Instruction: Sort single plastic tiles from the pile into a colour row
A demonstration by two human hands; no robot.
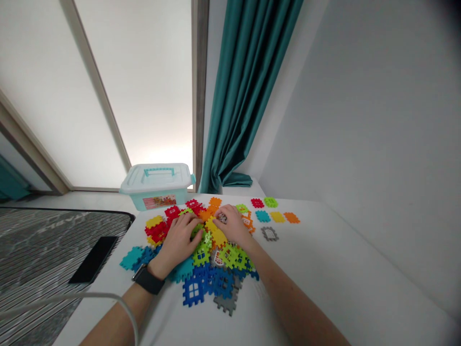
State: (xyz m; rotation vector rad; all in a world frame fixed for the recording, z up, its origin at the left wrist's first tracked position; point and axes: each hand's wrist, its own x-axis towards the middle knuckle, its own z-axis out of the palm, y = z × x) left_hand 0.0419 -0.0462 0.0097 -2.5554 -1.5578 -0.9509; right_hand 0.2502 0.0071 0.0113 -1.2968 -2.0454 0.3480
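Observation:
A heap of colourful interlocking plastic building tiles lies on a white table. My left hand (182,239), with a dark watch on its wrist, rests on the heap's left part, fingers reaching forward and thumb apart, near green tiles (201,252) and red tiles (157,231). Over the heap's upper right is my right hand (233,225), its fingers bent and its thumb close to a yellow tile (218,236). A greyish piece (222,218) shows between thumb and fingers; whether it is gripped is unclear. Blue tiles (193,290) and a grey tile (228,302) lie nearest me.
Right of the heap, single tiles lie apart, among them an orange tile (291,217) and a grey frame tile (270,234). A lidded plastic box (158,185) stands at the back left. A phone (94,259) lies left of the table; a white cable (104,295) crosses my left forearm.

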